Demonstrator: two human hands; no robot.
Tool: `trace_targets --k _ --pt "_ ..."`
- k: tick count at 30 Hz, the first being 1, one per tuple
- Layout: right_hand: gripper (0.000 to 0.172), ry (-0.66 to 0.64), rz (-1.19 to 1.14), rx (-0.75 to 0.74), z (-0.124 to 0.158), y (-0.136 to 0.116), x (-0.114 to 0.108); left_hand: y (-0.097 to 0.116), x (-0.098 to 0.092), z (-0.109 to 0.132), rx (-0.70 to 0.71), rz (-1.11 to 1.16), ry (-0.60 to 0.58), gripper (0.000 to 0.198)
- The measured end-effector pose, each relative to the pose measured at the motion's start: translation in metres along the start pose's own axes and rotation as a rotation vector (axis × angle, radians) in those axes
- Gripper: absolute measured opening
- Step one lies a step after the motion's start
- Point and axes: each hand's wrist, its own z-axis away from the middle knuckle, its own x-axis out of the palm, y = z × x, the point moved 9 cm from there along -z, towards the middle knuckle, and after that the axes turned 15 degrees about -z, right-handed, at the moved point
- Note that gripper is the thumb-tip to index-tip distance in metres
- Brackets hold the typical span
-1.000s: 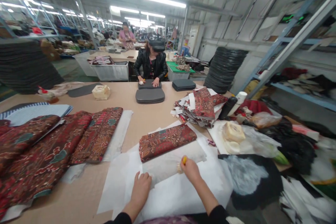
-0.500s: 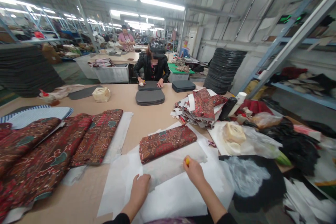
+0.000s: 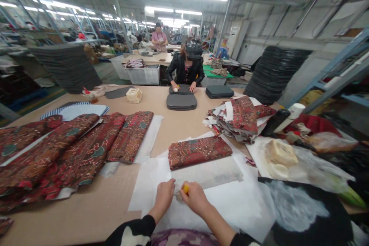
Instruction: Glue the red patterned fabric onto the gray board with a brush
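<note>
Tan tabletop (image 3: 100,215), folded floral cloth (image 3: 198,152), right fingers (image 3: 192,192) clamped on rounded yellow handle (image 3: 186,188), left fingers (image 3: 170,186), grip unclear

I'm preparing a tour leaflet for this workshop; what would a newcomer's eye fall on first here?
Probably the red-brown patterned fabric overlapping across the left of the table, with a strip of the same pattern on white sheets at centre. Next, just nearer than that strip, the left hand and right hand, close together, the right gripping a yellow-handled brush. Tall dark stacks flank the far end.
</note>
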Motion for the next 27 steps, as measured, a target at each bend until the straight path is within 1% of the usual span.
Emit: trace_targets --k 3,5,6,7,8,10,11,12,13,14,15,17,19,20,22,23,24,25,26,27 --pt "0.015 -0.019 -0.015 -0.007 0.000 -0.001 0.004 0.015 -0.001 0.003 0.095 -0.083 -0.029 0.033" --pt "0.014 0.027 -0.058 0.013 -0.001 0.011 -0.003 0.025 0.002 0.004 0.180 -0.192 -0.059 0.031" --pt "0.014 0.068 -0.098 0.036 -0.002 0.024 -0.012 0.029 0.004 0.004 0.220 -0.248 -0.068 0.031" --pt "0.013 0.120 -0.147 0.093 -0.001 0.044 -0.025 0.033 0.005 0.004 0.256 -0.293 -0.070 0.031" --pt "0.013 0.180 -0.194 0.180 0.002 0.070 -0.040 0.036 0.007 0.004 0.288 -0.328 -0.071 0.031" --pt "0.018 0.318 -0.261 0.416 0.019 0.133 -0.077 0.041 0.012 0.004 0.342 -0.375 -0.071 0.035" --pt "0.027 0.378 -0.262 0.516 0.031 0.162 -0.096 0.043 0.014 0.004 0.364 -0.391 -0.077 0.036" --pt "0.037 0.422 -0.254 0.580 0.042 0.186 -0.112 0.045 0.017 0.004 0.383 -0.404 -0.083 0.037" --pt "0.042 0.473 -0.235 0.640 0.054 0.206 -0.127 0.047 0.019 0.005 0.399 -0.414 -0.089 0.037" --pt "0.045 0.528 -0.202 0.679 0.064 0.221 -0.139 0.049 0.020 0.005 0.412 -0.423 -0.093 0.038" --pt "0.044 0.571 -0.179 0.695 0.072 0.230 -0.148 0.051 0.021 0.004 0.424 -0.429 -0.096 0.038" --pt "0.038 0.601 -0.168 0.665 0.077 0.235 -0.153 0.053 0.021 0.004 0.441 -0.436 -0.101 0.039" --pt "0.033 0.561 -0.174 0.629 0.074 0.232 -0.150 0.053 0.020 0.002 0.445 -0.436 -0.108 0.038" --pt "0.030 0.546 -0.156 0.642 0.074 0.231 -0.150 0.053 0.018 0.001 0.441 -0.433 -0.112 0.037" --pt "0.027 0.571 -0.097 0.699 0.074 0.228 -0.155 0.051 0.011 -0.005 0.419 -0.420 -0.108 0.033" --pt "0.025 0.601 -0.107 0.713 0.074 0.224 -0.157 0.051 0.006 -0.009 0.397 -0.400 -0.100 0.032" --pt "0.024 0.620 -0.184 0.710 0.071 0.220 -0.154 0.050 0.000 -0.014 0.372 -0.370 -0.090 0.030" --pt "0.024 0.619 -0.314 0.692 0.065 0.213 -0.144 0.050 -0.006 -0.020 0.345 -0.336 -0.081 0.029" --pt "0.023 0.595 -0.464 0.667 0.057 0.204 -0.128 0.049 -0.012 -0.027 0.317 -0.301 -0.074 0.027" --pt "0.022 0.543 -0.626 0.640 0.048 0.191 -0.106 0.049 -0.018 -0.035 0.290 -0.269 -0.071 0.025"
